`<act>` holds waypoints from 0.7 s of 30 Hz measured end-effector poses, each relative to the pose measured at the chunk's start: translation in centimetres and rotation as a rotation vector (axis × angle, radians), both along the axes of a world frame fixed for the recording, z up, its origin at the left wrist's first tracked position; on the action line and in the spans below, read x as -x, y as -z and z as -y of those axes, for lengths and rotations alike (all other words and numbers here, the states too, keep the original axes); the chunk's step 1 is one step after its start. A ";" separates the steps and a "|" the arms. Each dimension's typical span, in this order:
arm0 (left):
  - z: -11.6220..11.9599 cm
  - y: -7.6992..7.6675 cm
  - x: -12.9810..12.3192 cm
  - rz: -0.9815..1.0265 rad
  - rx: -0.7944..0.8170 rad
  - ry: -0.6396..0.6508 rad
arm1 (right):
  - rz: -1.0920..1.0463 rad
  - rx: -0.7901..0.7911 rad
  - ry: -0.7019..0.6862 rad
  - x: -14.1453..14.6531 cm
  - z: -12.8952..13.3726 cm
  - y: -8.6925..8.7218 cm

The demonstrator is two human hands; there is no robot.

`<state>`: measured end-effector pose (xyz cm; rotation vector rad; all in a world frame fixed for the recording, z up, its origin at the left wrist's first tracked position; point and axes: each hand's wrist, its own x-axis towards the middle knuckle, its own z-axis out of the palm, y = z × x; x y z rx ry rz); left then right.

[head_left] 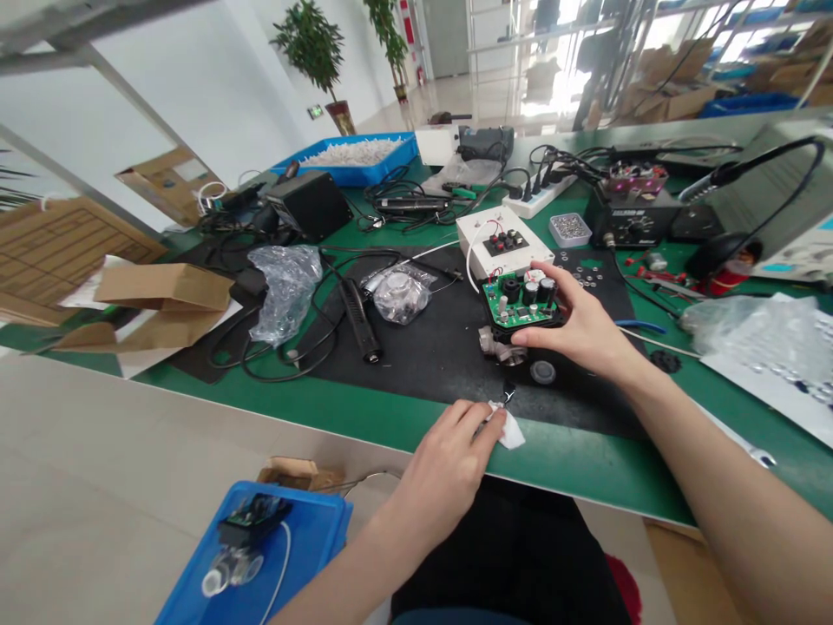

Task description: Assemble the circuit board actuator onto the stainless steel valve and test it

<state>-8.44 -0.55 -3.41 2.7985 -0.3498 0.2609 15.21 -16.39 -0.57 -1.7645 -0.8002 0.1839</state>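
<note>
My right hand [576, 321] grips the edges of a green circuit board [521, 299] seated in a black housing, thumb at the near side and fingers at the far side. Metal pipe fittings [501, 347] stick out below that housing. At the table's front edge, my left hand [459, 447] has its fingers closed on a white tissue [512, 430]. A small black piece [508, 392] lies just beyond the tissue. Between the hands sits a round grey cap [542, 372] on the black mat [429, 365]. Behind the board stands a white box with terminals [498, 239].
A black hot-air tool [359, 321], a bagged round part [402, 293] and crumpled plastic [286, 291] lie to the left, among cables. A wrench [748, 447] lies at right, near a soldering station [634, 217]. Below the table, a blue tray [305, 538] holds another assembly.
</note>
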 end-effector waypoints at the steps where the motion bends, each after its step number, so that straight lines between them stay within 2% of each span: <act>1: -0.1 -0.2 0.0 0.008 -0.002 0.018 | -0.007 -0.006 -0.005 0.0 0.0 0.0; 4: -0.2 -0.2 -0.7 0.106 0.051 -0.003 | -0.012 -0.009 -0.005 0.1 0.0 -0.1; 8: 0.6 0.5 -2.9 0.200 0.125 -0.096 | -0.005 -0.013 0.001 0.2 0.0 -0.3; 12: 1.0 1.1 -4.8 0.160 0.114 -0.092 | -0.015 -0.032 -0.014 0.2 0.0 -0.4; 18: 0.4 0.7 -6.0 0.099 0.030 -0.066 | -0.010 -0.027 -0.016 0.2 0.0 -0.4; 21: 0.0 0.6 -6.4 0.078 0.052 -0.021 | -0.010 -0.028 -0.024 0.2 0.0 -0.4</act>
